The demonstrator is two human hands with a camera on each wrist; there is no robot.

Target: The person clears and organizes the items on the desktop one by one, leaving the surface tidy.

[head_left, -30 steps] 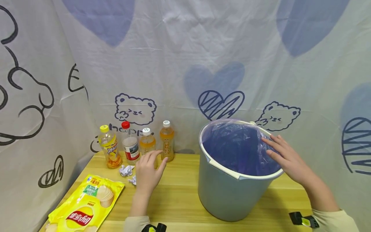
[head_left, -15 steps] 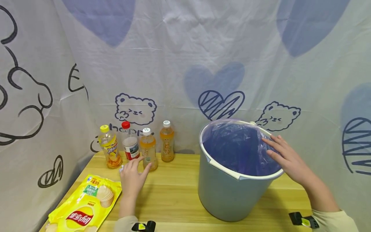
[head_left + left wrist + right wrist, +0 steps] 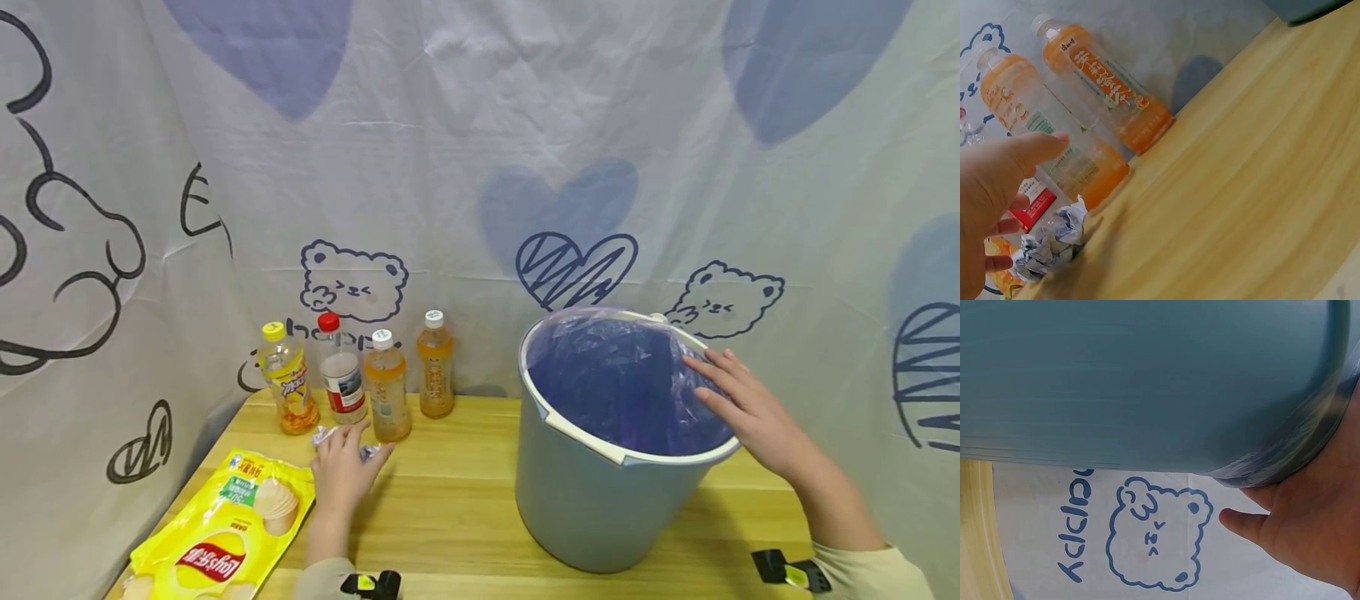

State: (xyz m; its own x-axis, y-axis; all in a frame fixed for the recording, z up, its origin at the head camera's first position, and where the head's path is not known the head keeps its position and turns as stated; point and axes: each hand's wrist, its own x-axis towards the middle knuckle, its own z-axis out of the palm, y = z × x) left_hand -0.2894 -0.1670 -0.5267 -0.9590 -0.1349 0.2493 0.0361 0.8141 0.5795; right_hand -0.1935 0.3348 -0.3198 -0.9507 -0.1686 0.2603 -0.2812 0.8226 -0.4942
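Observation:
My left hand [image 3: 343, 468] is low over two crumpled paper balls, its fingers and thumb spread. One paper ball [image 3: 369, 452] shows between thumb and fingers; the other paper ball [image 3: 322, 435] peeks out behind the fingertips. In the left wrist view, the crumpled paper [image 3: 1050, 244] lies on the table just beyond the fingers; contact cannot be made out. My right hand [image 3: 750, 410] rests with fairly straight fingers over the right rim of a grey-blue bucket [image 3: 585, 492], touching its purple plastic liner [image 3: 600, 375]. From the right wrist, that hand [image 3: 1310, 519] appears beside the bucket's edge.
Behind the left hand stand several drink bottles: a yellow-capped bottle [image 3: 288, 383], a red-capped bottle [image 3: 341, 375] and two white-capped tea bottles [image 3: 387, 392]. A yellow chip bag [image 3: 225, 525] lies at the left of the wooden table [image 3: 442, 508]. A printed cloth [image 3: 450, 125] hangs behind.
My left hand has moved left and down from in front of the tea bottles to the paper balls. My right hand stays on the bucket rim. The head view has shifted slightly.

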